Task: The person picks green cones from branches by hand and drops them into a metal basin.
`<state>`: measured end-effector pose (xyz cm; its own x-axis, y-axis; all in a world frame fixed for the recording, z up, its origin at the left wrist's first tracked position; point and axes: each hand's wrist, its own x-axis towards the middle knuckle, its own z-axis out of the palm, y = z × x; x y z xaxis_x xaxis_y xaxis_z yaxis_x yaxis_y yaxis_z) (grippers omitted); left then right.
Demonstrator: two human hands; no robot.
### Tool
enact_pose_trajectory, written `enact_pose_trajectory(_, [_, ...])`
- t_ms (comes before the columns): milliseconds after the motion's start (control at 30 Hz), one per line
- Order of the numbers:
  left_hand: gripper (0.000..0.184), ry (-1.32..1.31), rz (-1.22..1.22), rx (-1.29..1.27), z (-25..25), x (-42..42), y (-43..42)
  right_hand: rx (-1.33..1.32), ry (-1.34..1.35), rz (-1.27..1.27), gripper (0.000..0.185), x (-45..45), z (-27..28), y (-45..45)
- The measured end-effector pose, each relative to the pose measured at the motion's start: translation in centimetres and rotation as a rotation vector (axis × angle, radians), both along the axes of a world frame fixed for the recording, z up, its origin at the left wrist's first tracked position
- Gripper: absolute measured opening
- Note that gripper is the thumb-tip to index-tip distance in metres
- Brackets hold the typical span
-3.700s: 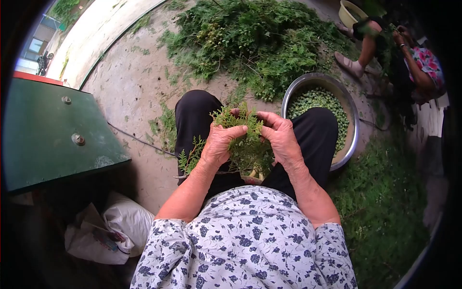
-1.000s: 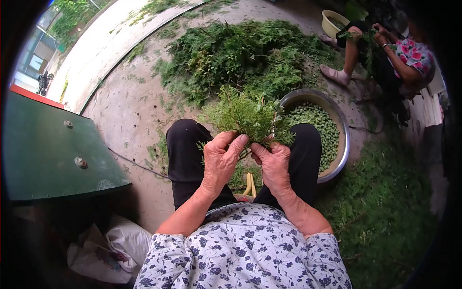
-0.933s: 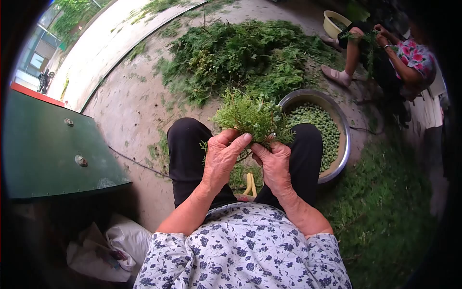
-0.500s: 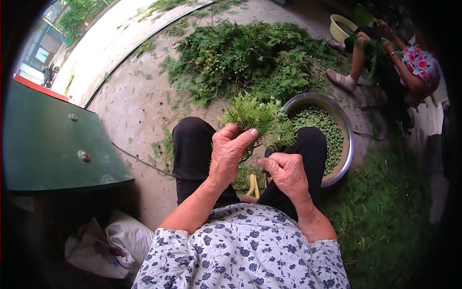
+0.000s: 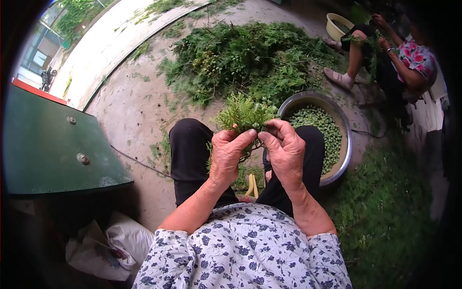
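At far left is a green panel with two metal fittings, and a white sack lies below it. My left hand is closed, thumb against fingers, pinching the leafy sprig, which stands up above my lap between my knees, the branch pile beyond. My right hand is partly curled, thumb and forefinger at the sprig's right edge; I cannot tell whether they grip anything. Beside my right knee sits a steel basin of green berries. At far right another person holds greenery
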<state>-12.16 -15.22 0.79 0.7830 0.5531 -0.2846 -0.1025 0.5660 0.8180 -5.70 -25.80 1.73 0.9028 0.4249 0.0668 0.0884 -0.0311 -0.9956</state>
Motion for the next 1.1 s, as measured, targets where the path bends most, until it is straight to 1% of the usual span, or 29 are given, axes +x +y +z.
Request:
enact_pose_trajectory(67, [0.006,-0.023,-0.016,0.027,-0.2,0.1,-0.1,0.021,-0.168,-0.028,0.023,0.3,-0.8,0.2])
enact_pose_trajectory(100, [0.006,-0.031,-0.024,0.038,-0.3,0.2,-0.1,0.021,-0.168,-0.029,0.023,0.2,-0.6,0.2])
enact_pose_trajectory(167, [0.007,-0.038,-0.033,0.048,-0.5,0.2,-0.1,0.098,-0.088,-0.054,0.020,-0.1,0.0,0.3])
enact_pose_trajectory(300, [0.008,-0.026,-0.058,0.152,-0.1,0.1,-0.3,0.083,-0.147,-0.069,0.018,-0.2,-0.1,0.2])
enact_pose_trajectory(333, [0.009,-0.030,-0.063,0.204,0.0,0.2,-0.4,0.045,-0.287,-0.043,0.017,0.3,-0.5,0.2])
enact_pose_trajectory(367, [0.009,-0.029,-0.066,0.205,-0.1,0.0,-0.2,0.007,-0.427,-0.016,0.016,0.6,-0.7,0.2])
enact_pose_trajectory(400, [0.008,0.004,-0.104,0.270,-0.5,-0.2,0.0,0.006,-0.425,-0.020,0.016,0.6,-0.6,0.1])
enact_pose_trajectory(433, [0.008,0.038,-0.142,0.334,-0.7,-0.4,0.0,-0.023,-0.306,0.012,0.013,0.5,-0.4,-0.1])
enact_pose_trajectory(467, [0.008,0.040,-0.145,0.334,-0.6,-0.3,-0.2,-0.052,-0.185,0.044,0.011,0.4,-0.2,-0.4])
enact_pose_trajectory(500, [0.008,-0.021,-0.141,0.266,-0.3,-0.2,-0.4,-0.052,-0.185,0.041,0.011,0.3,0.1,-0.6])
enact_pose_trajectory(533, [0.008,-0.081,-0.136,0.197,0.0,-0.1,-0.5,0.038,0.027,0.081,0.011,0.4,0.4,-0.8])
enact_pose_trajectory(567, [0.008,-0.081,-0.138,0.198,0.2,-0.1,-0.4,0.129,0.238,0.122,0.010,0.5,0.5,-1.0])
enact_pose_trajectory(600, [0.010,-0.072,-0.137,0.130,0.4,-0.1,-0.2,0.129,0.237,0.121,0.010,0.8,0.3,-1.4])
enact_pose_trajectory(667, [0.014,-0.073,-0.130,0.039,0.5,0.0,0.0,0.544,0.558,0.235,0.013,1.6,-0.1,-2.2])
enact_pose_trajectory(700, [0.014,-0.073,-0.133,0.040,0.5,0.0,0.0,0.545,0.557,0.233,0.013,1.7,0.1,-2.2])
enact_pose_trajectory(767, [0.014,-0.050,-0.121,-0.012,0.5,0.0,-0.2,0.560,0.572,0.128,0.016,1.6,0.8,-2.1])
enact_pose_trajectory(867, [0.015,-0.031,-0.144,-0.006,-0.1,0.0,0.0,0.543,0.613,0.152,0.021,2.0,0.3,-2.2])
enact_pose_trajectory(900, [0.015,-0.032,-0.146,-0.006,0.2,0.1,-0.1,0.514,0.649,0.168,0.023,2.2,0.2,-2.2])
enact_pose_trajectory(933, [0.015,-0.046,-0.154,-0.020,0.7,0.2,-0.3,0.500,0.638,0.195,0.031,2.2,0.2,-2.1])
enact_pose_trajectory(967, [0.015,-0.059,-0.163,-0.034,1.0,0.2,-0.5,0.501,0.636,0.193,0.031,2.3,0.3,-2.2])
enact_pose_trajectory(1033, [0.016,-0.041,-0.189,-0.010,0.9,0.1,-0.3,0.415,0.568,0.287,0.033,2.3,0.6,-2.3])
enact_pose_trajectory(1067, [0.016,-0.023,-0.211,0.013,0.8,0.0,-0.3,0.417,0.568,0.286,0.033,2.2,0.8,-2.2])
enact_pose_trajectory(1100, [0.016,-0.023,-0.212,0.013,0.9,0.1,-0.4,0.300,0.416,0.266,0.033,2.1,1.0,-2.1])
